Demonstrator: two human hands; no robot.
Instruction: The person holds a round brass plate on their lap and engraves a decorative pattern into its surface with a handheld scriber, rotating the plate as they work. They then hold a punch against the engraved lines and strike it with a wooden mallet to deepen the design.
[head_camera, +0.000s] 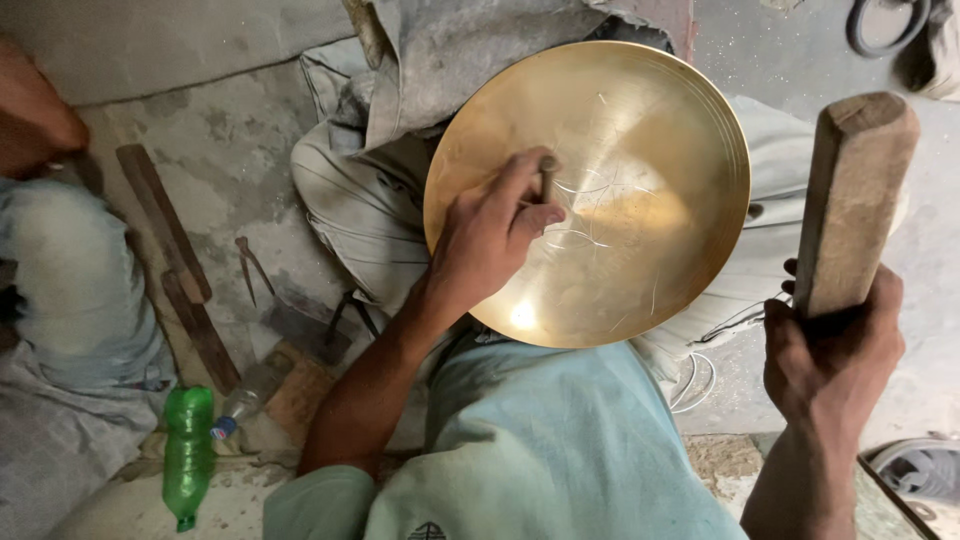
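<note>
On the lap, a brass plate (610, 190) rests tilted. Left hand (490, 235) is clenched on a thin punch (547, 178), its tip on the plate near centre. Right hand (835, 350) grasps a wooden mallet (855, 200), raised well off right of the plate. Risk: 1 off-line blow could skid the punch, scarring the engraved lines or hitting fingers.

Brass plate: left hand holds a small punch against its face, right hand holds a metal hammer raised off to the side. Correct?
Not quite. In the head view the right hand grips a wooden block, not a metal hammer. The rest holds: the left hand sets a small punch against the face of the brass plate, and the block is raised off to the side.
</note>
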